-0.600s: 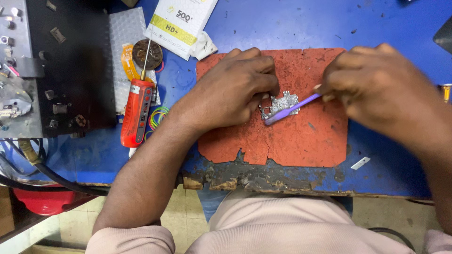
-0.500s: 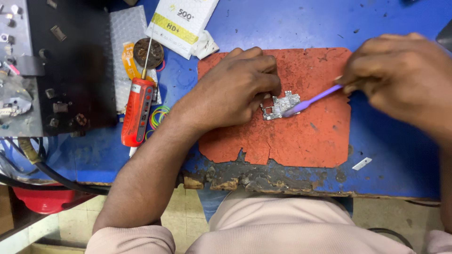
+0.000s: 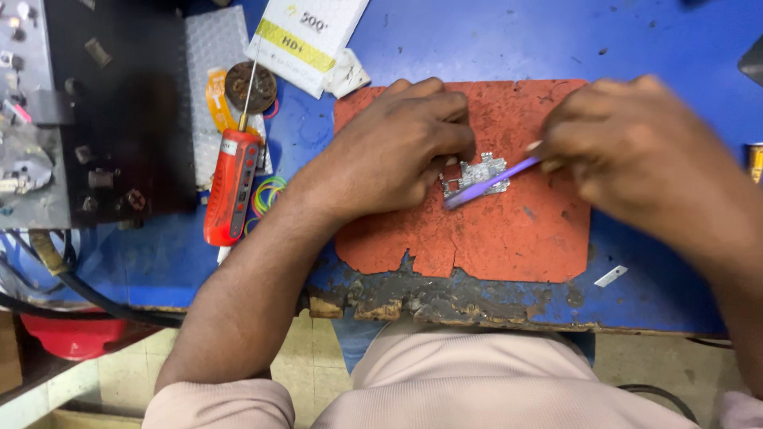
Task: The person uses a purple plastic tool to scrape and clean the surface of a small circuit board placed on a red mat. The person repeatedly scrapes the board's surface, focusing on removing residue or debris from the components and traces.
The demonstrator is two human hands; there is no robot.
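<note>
Pinched in the right hand (image 3: 636, 151), a purple brush (image 3: 489, 183) is drawn across the left hand (image 3: 397, 151)'s pinned circuit board (image 3: 477, 173), scrubbing seemingly unfinished.

pale pink ribbed top, short sleeves, bare forearms, no rings or watch.

Bright, even light falls from above, with soft shadows under both hands. The right hand (image 3: 636, 151) is motion-blurred; the blue worktop (image 3: 477, 40) stays fairly sharp.
</note>
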